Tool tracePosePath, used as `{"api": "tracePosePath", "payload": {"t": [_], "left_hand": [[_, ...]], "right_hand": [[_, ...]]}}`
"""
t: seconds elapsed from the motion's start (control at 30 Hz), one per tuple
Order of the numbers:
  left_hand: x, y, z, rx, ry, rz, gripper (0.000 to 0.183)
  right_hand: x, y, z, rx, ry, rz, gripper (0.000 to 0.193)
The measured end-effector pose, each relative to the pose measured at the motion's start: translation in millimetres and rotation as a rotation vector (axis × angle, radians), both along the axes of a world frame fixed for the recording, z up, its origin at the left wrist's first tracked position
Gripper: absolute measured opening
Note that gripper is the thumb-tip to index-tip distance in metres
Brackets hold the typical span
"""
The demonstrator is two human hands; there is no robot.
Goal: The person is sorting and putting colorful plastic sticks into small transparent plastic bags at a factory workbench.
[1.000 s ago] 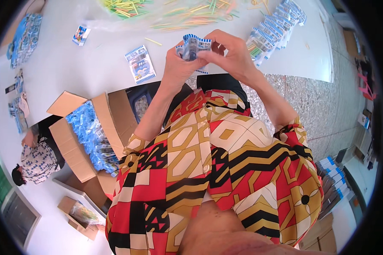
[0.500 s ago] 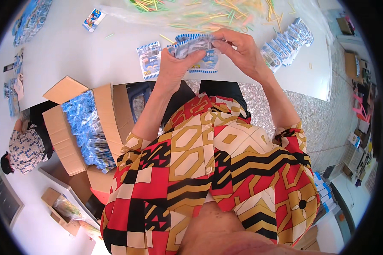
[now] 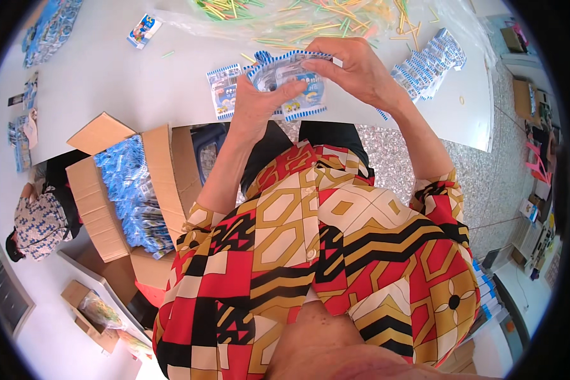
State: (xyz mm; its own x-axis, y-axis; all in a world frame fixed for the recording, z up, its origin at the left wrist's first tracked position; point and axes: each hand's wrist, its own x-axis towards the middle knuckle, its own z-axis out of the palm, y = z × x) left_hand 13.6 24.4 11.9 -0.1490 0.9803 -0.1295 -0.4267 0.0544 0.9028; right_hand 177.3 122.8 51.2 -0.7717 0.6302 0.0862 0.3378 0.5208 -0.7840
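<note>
Both my hands hold a blue-and-white plastic packet (image 3: 305,101) with striped edges, over the near part of the table. My left hand (image 3: 258,104) grips its left side, thumb across the front. At its upper right edge, my right hand (image 3: 354,69) pinches the film between thumb and fingers. Whether it is one packet or a few joined ones, I cannot tell. Just left of my left hand lies another such packet (image 3: 224,92), partly behind the hand. To the right of my right hand a folded strip of packets (image 3: 429,66) rests on the table.
Thin coloured sticks (image 3: 323,25) lie on clear plastic film at the table's far side. A small blue-and-white card or packet (image 3: 144,31) lies far left. An open cardboard box (image 3: 95,202) full of packets stands below the table edge. Another person (image 3: 41,218) is at the left.
The packet in my hands has tilted and its front has swung lower. My right hand has shifted slightly left and up along its upper edge.
</note>
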Motion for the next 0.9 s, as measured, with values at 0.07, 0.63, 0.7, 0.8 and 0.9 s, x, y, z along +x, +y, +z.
{"api": "tracePosePath", "payload": {"t": [0.07,0.63,0.7,0.8,0.9], "left_hand": [[-1,-1,1,-0.027,-0.001,-0.007,0.031],[-12,-5,-8,0.026,0.046,0.124,0.018],[-12,-6,-10,0.033,0.048,0.137,0.019],[-11,-5,-6,0.028,0.023,0.144,0.022],[-9,-6,-4,0.03,-0.001,0.114,0.022]], "right_hand": [[-1,0,0,0.036,0.016,0.029,0.018],[-6,-3,15,0.212,0.235,0.001,0.028],[-7,-7,28,0.368,0.272,-0.006,0.033],[-4,-12,31,0.416,0.26,-0.001,0.034],[-7,-12,28,0.487,0.307,0.046,0.028]]}}
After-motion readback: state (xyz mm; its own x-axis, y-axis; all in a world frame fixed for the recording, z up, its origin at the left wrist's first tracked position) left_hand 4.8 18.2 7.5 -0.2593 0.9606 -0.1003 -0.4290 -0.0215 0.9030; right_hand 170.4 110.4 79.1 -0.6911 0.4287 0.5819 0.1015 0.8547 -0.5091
